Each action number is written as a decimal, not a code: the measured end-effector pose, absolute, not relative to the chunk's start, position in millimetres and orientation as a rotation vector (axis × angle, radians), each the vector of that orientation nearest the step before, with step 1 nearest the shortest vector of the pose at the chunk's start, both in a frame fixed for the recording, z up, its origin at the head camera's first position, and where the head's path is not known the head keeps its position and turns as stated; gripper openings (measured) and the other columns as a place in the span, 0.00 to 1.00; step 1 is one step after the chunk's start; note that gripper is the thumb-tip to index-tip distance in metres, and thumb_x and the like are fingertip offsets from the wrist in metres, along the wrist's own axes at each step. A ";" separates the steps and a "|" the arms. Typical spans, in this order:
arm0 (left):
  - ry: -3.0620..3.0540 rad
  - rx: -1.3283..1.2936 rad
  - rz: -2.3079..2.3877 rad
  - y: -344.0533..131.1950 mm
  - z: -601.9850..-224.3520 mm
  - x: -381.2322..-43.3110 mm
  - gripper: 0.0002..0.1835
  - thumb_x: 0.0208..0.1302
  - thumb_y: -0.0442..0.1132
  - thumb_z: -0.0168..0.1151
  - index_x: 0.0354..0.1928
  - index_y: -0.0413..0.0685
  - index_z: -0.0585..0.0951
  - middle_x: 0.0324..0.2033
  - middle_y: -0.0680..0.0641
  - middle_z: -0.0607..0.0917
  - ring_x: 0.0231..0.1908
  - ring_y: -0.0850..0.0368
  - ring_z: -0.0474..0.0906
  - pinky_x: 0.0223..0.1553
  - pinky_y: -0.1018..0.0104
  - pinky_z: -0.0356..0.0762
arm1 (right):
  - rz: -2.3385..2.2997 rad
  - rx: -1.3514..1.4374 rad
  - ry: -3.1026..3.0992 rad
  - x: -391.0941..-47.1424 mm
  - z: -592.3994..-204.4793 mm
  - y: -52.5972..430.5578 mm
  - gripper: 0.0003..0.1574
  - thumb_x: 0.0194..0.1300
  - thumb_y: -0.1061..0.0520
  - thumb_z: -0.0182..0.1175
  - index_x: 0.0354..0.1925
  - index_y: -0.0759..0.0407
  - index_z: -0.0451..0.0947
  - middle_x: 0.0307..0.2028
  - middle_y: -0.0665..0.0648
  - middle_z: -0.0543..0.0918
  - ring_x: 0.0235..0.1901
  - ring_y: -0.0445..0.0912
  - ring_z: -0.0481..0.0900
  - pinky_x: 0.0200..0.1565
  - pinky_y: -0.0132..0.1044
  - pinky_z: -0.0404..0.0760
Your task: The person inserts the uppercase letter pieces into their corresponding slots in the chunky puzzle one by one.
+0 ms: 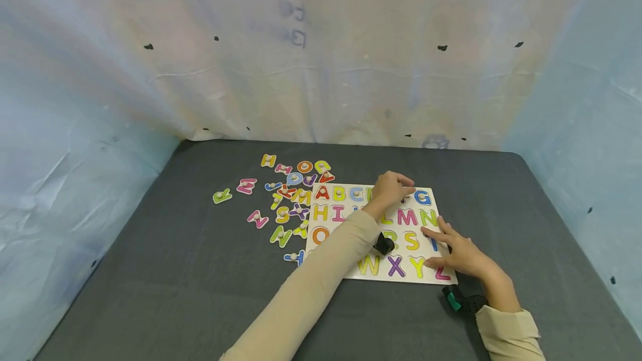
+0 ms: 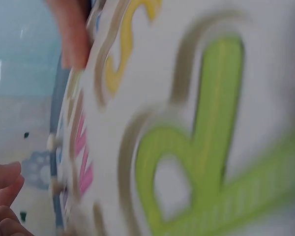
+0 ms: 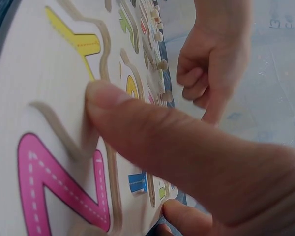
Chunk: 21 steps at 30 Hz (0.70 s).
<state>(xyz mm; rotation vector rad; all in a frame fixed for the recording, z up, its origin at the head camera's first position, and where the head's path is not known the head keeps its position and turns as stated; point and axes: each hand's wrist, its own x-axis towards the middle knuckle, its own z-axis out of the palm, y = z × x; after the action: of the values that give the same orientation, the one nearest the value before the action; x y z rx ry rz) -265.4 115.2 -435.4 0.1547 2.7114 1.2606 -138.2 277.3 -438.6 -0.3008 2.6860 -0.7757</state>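
Observation:
A white alphabet board (image 1: 328, 247) with coloured letters lies on the dark table. My left hand (image 1: 388, 191) is over its top row, between the D and the blue G (image 1: 422, 198). Its index finger stretches to the right while the other fingers bend; nothing shows between them. Knobbed letters such as the red A (image 1: 322, 193) sit in the top row. My right hand (image 1: 463, 252) rests spread on the board's right edge. In the right wrist view its thumb (image 3: 152, 123) touches the board between the yellow Y (image 3: 83, 44) and pink Z (image 3: 64, 187).
Several loose knobbed letters lie left of the board, among them a pink M (image 1: 246, 185) and an orange O (image 1: 304, 166). A blue T (image 1: 294, 258) is close to the board's left edge. Pale sheeting (image 1: 321, 99) rises behind the table.

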 end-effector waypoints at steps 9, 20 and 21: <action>2.650 0.186 1.440 72.3 -425.9 -286.3 0.11 0.62 0.48 0.66 0.43 0.57 0.88 0.52 0.50 0.85 0.51 0.56 0.80 0.38 0.69 0.75 | -0.773 -0.301 2.691 -138.0 -438.1 277.5 0.54 0.49 0.43 0.72 0.69 0.61 0.63 0.72 0.78 0.45 0.68 0.79 0.45 0.57 0.82 0.42; 2.703 0.137 1.540 10.8 -421.2 -305.8 0.12 0.63 0.46 0.64 0.46 0.54 0.87 0.53 0.45 0.84 0.50 0.52 0.81 0.49 0.62 0.79 | -0.794 -0.318 2.689 -136.8 -438.2 278.2 0.53 0.49 0.45 0.72 0.68 0.63 0.63 0.72 0.78 0.46 0.69 0.78 0.45 0.57 0.81 0.41; 2.717 0.127 1.538 5.1 -421.5 -306.9 0.12 0.63 0.47 0.64 0.46 0.54 0.87 0.55 0.47 0.83 0.55 0.52 0.80 0.53 0.59 0.78 | -0.791 -0.319 2.690 -136.8 -438.3 278.5 0.53 0.49 0.45 0.72 0.68 0.63 0.63 0.72 0.78 0.46 0.69 0.79 0.45 0.57 0.81 0.42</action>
<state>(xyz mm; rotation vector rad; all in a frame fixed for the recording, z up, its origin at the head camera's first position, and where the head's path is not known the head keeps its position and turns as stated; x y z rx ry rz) -306.9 5.1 -421.5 0.1267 2.7169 1.5381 -136.8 278.5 -438.3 -0.3185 2.6897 -0.7911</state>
